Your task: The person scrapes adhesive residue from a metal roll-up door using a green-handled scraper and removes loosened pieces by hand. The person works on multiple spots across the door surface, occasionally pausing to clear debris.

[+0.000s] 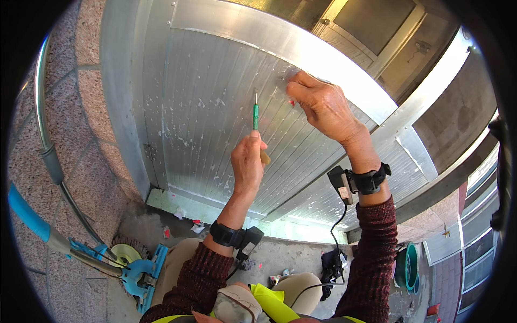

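A metal door [210, 105] with a ribbed panel fills the view before me, dotted with white residue flecks. My left hand [247, 163] is closed around a slim green tool with a metal tip [255, 115], perhaps a screwdriver, pointing up along the panel. A yellowish-brown piece [265, 157] shows behind its fingers; I cannot tell if it belongs to the tool. Higher and to the right, my right hand [325, 103] pinches a translucent scrap [290, 73], seemingly plastic film, against the panel just below the top rail [282, 34]. A red fragment [291, 103] shows by its fingers.
A blue-headed mop [139, 274] leans at the left by the stone-tiled wall [60, 153]. Paper scraps [198, 227] lie on the concrete floor below the door. A black bundle [333, 268] and a green basin [406, 266] sit to the right. A cable [337, 230] hangs from my right wrist device.
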{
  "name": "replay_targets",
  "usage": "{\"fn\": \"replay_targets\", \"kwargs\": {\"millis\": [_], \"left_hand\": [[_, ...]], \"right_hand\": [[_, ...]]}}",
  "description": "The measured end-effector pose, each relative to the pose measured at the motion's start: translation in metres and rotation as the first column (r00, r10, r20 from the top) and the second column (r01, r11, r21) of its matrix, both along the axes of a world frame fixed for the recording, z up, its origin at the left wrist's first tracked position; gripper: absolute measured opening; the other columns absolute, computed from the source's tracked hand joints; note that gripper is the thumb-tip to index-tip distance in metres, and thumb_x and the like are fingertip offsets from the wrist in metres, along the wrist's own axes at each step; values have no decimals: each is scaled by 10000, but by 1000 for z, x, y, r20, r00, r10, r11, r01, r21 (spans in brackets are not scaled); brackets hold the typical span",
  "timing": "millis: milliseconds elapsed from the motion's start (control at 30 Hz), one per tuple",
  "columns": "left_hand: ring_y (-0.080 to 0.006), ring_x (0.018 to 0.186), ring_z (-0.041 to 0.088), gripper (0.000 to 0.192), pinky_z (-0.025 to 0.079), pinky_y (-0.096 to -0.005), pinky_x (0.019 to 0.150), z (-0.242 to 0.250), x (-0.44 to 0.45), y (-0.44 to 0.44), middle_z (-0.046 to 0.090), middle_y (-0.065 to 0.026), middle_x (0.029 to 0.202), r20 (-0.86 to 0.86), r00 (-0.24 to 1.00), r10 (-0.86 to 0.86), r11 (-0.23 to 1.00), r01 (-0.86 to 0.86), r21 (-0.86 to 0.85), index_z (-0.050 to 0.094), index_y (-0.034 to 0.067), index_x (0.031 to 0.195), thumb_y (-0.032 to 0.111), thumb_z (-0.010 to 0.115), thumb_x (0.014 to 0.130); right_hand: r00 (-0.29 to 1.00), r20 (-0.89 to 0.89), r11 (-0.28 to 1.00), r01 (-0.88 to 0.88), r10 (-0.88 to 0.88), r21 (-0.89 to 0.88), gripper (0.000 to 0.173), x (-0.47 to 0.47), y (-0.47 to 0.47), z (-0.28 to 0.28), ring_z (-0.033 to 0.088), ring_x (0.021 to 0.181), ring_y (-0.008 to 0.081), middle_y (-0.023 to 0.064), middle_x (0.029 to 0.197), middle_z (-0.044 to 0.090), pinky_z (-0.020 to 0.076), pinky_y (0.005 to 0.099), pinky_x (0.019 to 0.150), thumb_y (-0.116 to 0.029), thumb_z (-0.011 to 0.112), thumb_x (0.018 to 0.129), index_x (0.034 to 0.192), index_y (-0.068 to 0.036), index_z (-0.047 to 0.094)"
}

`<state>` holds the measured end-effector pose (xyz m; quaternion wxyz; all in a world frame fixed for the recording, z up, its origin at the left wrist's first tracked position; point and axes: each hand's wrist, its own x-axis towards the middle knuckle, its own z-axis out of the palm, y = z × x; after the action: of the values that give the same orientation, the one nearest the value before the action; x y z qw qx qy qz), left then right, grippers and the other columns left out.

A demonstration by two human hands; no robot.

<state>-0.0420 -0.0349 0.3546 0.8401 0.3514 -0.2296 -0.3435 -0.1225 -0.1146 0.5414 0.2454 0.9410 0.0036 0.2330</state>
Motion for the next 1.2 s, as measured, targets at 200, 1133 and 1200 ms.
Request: {"fn": "replay_targets", "kwargs": {"millis": [200,1133,1200], "left_hand": [[-80,389,348,425,248,-249,358,-3,-2,-6,404,-6,549,-15,1000,-20,999,21,42,543,80,760,451,520,967],[-65,408,350,472,258,-227,378,6,7,2,428,-9,559,137,990,24,1000,-20,-23,541,69,789,475,434,1003],[-56,444,381,458,259,-223,401,7,5,3,445,2,562,73,997,9,1000,-7,-22,547,67,757,453,478,993]], "right_hand": [[999,-17,927,-30,39,375,222,-2,-7,0,563,638,308,101,673,503,449,385,564,118,550,703,808,-45,442],[908,95,606,191,-407,772,83,-88,45,-16,606,629,143,49,750,560,495,291,561,-34,565,950,902,-30,496],[942,119,859,227,-313,459,85,-82,48,-11,625,673,155,59,813,593,489,295,553,-61,588,938,949,-38,507]]}}
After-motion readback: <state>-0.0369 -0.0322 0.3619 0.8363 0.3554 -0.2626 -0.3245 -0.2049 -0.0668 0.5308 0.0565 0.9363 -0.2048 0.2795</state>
